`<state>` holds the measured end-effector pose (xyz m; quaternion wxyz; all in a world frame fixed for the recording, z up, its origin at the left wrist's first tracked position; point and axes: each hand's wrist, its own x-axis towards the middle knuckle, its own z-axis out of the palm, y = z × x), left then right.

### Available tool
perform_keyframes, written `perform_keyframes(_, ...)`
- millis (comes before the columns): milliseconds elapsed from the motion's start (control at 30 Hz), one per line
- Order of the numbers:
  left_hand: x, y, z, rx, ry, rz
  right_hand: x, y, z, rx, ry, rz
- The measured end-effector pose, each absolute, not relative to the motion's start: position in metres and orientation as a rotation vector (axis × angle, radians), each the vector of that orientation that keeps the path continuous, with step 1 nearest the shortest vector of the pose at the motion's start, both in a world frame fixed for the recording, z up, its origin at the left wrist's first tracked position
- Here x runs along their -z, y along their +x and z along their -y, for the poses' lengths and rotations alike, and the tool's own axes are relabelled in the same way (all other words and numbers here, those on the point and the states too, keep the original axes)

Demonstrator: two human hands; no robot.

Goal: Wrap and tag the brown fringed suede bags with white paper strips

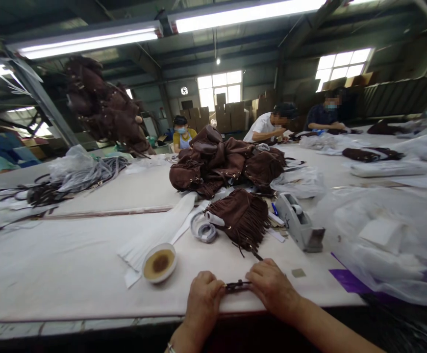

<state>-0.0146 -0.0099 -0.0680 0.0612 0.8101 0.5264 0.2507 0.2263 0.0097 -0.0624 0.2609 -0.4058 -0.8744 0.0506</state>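
Observation:
Between my two hands a short dark strap point(238, 285) is stretched at the table's front edge, with a small knot or buckle in its middle. My left hand point(205, 301) pinches its left end. Its right end is in the closed fingers of my right hand point(274, 289). A dark cord runs from behind my right hand to a brown fringed bag point(241, 218) lying just beyond. Left of my hands stands a round bowl point(160, 263) with a brownish content.
Behind the fringed bag rises a pile of brown bags point(228, 159). A grey tape dispenser point(298, 223) stands to the right, near clear plastic bags point(386, 240). Clear rolls point(204, 228) lie mid-table. Straps and plastic point(84, 171) lie left. Several people work across the table.

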Motion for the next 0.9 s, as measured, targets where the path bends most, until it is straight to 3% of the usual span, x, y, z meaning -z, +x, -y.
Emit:
perform_keyframes(467,0.094,-0.009,0.017,-1.027,2.613,-1.561,0.088,0.193,-0.012,-0.12,-0.841,2.39)
perform_keyframes(633,0.056,-0.045,0.027,-1.117,2.544,-1.517,0.084,0.196,-0.017,-0.057,-0.808,2.387)
perform_keyframes(767,0.017,-0.096,0.028,-1.179,2.36,-1.845,0.086,0.196,-0.018,-0.059,-0.834,2.348)
perform_keyframes(900,0.009,-0.149,0.01,-0.866,2.376,-2.24,0.086,0.197,-0.019,-0.107,-0.887,2.411)
